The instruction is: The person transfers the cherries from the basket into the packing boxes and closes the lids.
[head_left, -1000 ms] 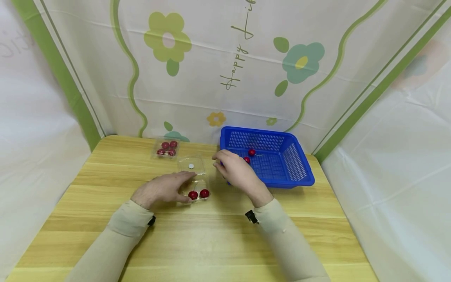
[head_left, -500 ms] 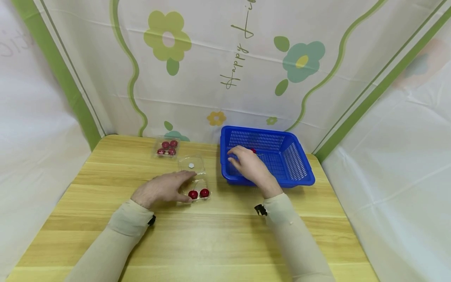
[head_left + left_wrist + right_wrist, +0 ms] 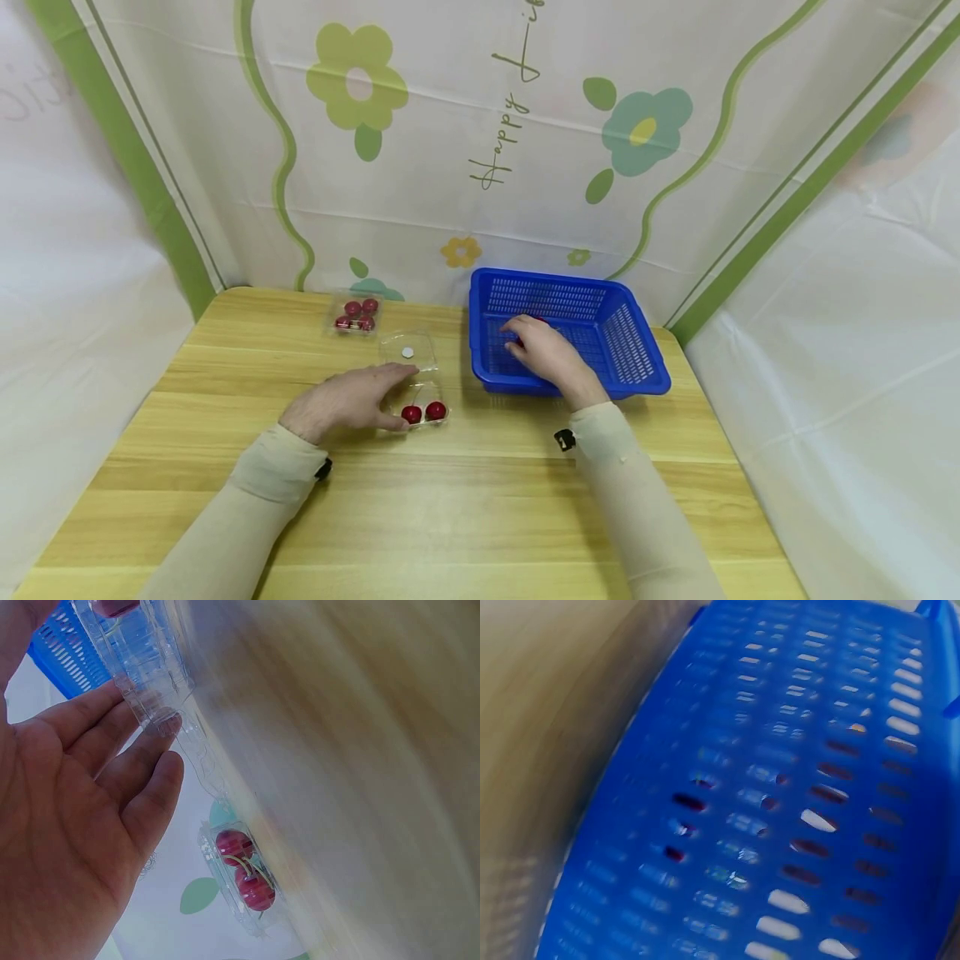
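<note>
The left hand (image 3: pixel 341 406) rests flat-fingered against the clear clamshell (image 3: pixel 422 400) holding two cherries, while the right hand (image 3: pixel 547 354) reaches inside the blue basket (image 3: pixel 637 367), its grip unclear.

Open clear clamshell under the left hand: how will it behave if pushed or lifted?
Likely light and flimsy: the open clamshell is thin clear plastic, so it would probably slide on the smooth wooden table unless steadied, as the left hand does with straight fingers. Its walls probably flex if squeezed. The two round cherries inside may roll if it tilts.
</note>
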The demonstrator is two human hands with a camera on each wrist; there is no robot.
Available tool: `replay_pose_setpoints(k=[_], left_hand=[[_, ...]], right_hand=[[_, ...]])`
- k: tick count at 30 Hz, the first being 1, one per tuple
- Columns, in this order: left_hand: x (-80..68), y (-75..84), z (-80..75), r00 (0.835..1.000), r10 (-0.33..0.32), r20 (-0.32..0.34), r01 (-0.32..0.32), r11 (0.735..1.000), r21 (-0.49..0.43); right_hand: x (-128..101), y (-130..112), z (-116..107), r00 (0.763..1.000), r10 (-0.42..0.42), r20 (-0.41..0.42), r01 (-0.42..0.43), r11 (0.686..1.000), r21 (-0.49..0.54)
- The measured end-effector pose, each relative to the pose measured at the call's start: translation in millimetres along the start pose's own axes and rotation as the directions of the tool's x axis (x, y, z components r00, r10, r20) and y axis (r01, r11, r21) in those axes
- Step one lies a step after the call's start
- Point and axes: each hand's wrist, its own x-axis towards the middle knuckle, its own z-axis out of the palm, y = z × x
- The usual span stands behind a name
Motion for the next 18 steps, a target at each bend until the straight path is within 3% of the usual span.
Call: replay_pose_setpoints(k=[11, 18], left_hand=[[-0.2, 1.0, -0.1, 1.0, -0.005, 0.001, 0.005, 1.0, -0.011], [-0.3, 1.0, 0.1, 1.0, -0.005, 0.002, 0.005, 1.0, -0.017]], right_hand=[[8, 31, 13, 0.997, 0.019, 0.072, -0.014, 0.998, -0.059], [59, 147, 102, 0.998, -0.022, 0.053, 0.025, 0.998, -0.056]])
